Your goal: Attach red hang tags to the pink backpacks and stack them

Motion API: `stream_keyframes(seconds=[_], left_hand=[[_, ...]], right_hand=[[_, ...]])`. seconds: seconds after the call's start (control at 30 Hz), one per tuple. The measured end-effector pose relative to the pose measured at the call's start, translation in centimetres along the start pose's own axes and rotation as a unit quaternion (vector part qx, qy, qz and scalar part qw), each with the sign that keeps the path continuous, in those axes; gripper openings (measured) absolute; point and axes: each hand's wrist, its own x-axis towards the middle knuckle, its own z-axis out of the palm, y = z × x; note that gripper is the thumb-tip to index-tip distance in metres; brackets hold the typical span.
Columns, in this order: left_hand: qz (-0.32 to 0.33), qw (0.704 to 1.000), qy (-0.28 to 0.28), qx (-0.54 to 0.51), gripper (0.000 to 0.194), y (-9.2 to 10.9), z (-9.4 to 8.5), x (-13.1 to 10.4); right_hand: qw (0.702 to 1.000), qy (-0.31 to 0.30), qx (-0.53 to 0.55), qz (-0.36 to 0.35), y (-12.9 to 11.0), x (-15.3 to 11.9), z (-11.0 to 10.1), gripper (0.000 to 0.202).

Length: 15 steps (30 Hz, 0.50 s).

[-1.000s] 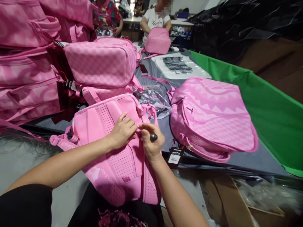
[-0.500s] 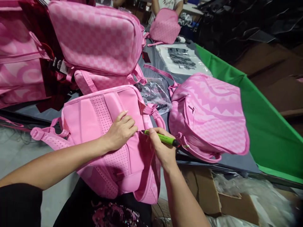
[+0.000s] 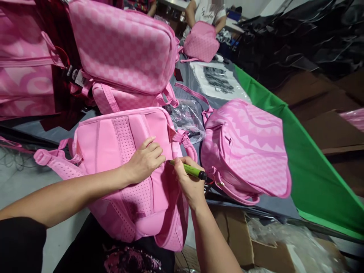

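Note:
A pink backpack (image 3: 110,142) leans at the table edge against my lap, with its padded back panel and straps facing me. My left hand (image 3: 145,161) rests on this panel with curled fingers; whatever its fingertips pinch is hidden. In my right hand (image 3: 189,182) is a green pen-like tool with black ends (image 3: 191,170), held like a pen. The tool's dark tip points left, close beside my left fingertips, at the panel's right side. I cannot tell whether the tip touches the fabric.
Right of my work stands another pink backpack (image 3: 250,148) with a zigzag pattern. A checkered backpack (image 3: 122,45) is behind, beside more pink bags (image 3: 25,83). Plastic bags (image 3: 186,117) lie between. Across the table a person handles a backpack (image 3: 201,41). Green cloth (image 3: 313,159) borders the right; cardboard (image 3: 236,235) sits below.
The view has shifted slightly, so more of the person across the table shows. Both hands stay at the same spot on the backpack, the tool's tip still by my left fingertips.

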Motion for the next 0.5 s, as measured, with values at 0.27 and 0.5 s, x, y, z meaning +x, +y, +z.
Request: stream_keyframes(seconds=[0.27, 0.5], left_hand=[[-0.025, 0.999, 0.012, -0.026, 0.02, 0.16, 0.12, 0.24], [-0.024, 0.998, -0.051, 0.017, 0.017, 0.16, -0.07, 0.63]], right_hand=[[0.992, -0.023, -0.097, -0.074, 0.08, 0.21, -0.15, 0.037], [0.969, 0.02, -0.182, -0.167, 0.86, 0.78, 0.26, 0.032]])
